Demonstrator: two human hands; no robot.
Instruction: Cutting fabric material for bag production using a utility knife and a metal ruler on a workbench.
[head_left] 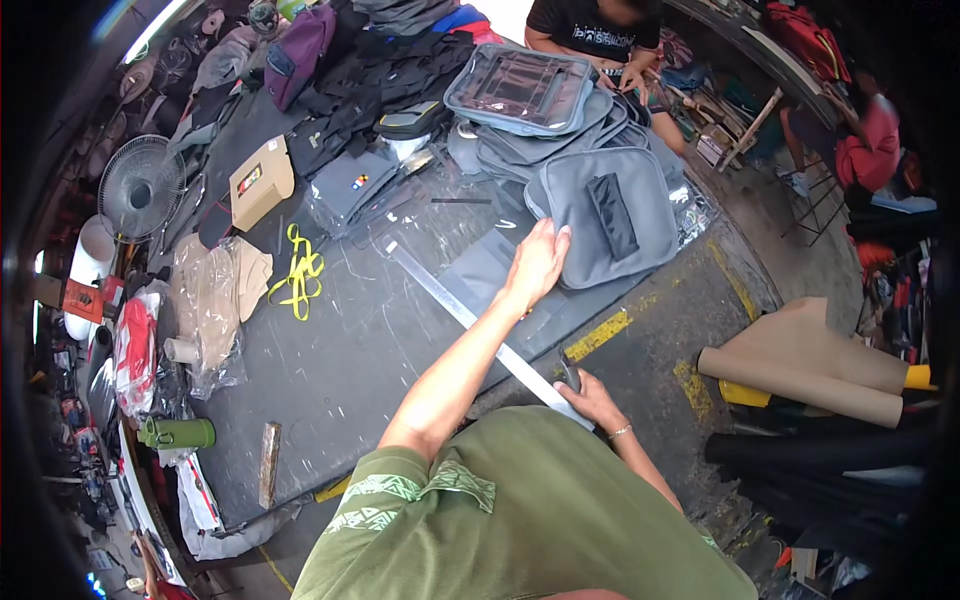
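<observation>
A grey, rounded bag panel (590,215) with a black strip pocket lies at the edge of a pile. My left hand (540,262) reaches across the table to its near left edge, fingers and thumb closed at that edge. Close to my body, my right hand (592,400) is closed round a dark-handled tool (570,373) whose kind I cannot make out. A long metal ruler (430,283) runs diagonally under my left forearm, its near end beside my right hand. Flat grey fabric (484,268) lies next to the ruler.
More grey bag pieces (520,90) are stacked behind. On the dark table (330,370) lie a yellow strap (297,275), a cardboard box (262,185) and a wooden bar (270,463). A green bottle (178,433) and a fan (142,190) stand left. Brown paper rolls (810,385) lie right. A person (595,35) sits opposite.
</observation>
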